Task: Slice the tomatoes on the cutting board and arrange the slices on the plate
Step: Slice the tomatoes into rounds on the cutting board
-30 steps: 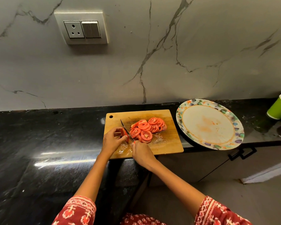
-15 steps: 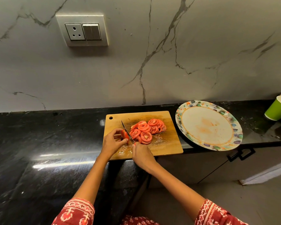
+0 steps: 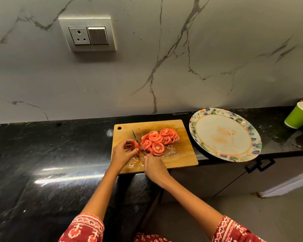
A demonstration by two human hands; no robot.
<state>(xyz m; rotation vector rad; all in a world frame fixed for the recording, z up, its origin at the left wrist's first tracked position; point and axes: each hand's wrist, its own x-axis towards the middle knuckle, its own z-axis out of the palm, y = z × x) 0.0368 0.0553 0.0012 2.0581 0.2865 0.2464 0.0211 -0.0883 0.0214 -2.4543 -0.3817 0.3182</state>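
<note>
A wooden cutting board (image 3: 180, 159) lies on the black counter with a heap of several red tomato slices (image 3: 158, 140) on its middle. My left hand (image 3: 122, 151) pinches the remaining tomato piece (image 3: 136, 145) at the board's left side. My right hand (image 3: 153, 167) grips a knife (image 3: 138, 142) by its handle, which the hand hides; the blade stands against the tomato piece's right face, tip pointing away from me. A round plate (image 3: 252, 137) with a coloured patterned rim sits to the right of the board, holding only faint orange stains.
A green paper cup (image 3: 298, 117) stands at the far right of the counter (image 3: 42, 154). The plate overhangs the counter's front edge above a cabinet handle (image 3: 260, 165). A wall socket and switch (image 3: 88, 34) sit on the marble backsplash.
The knife and both hands stay at the tomato piece; the blade has shifted only slightly. My view has dropped a little, so the whole scene sits higher in the frame.
</note>
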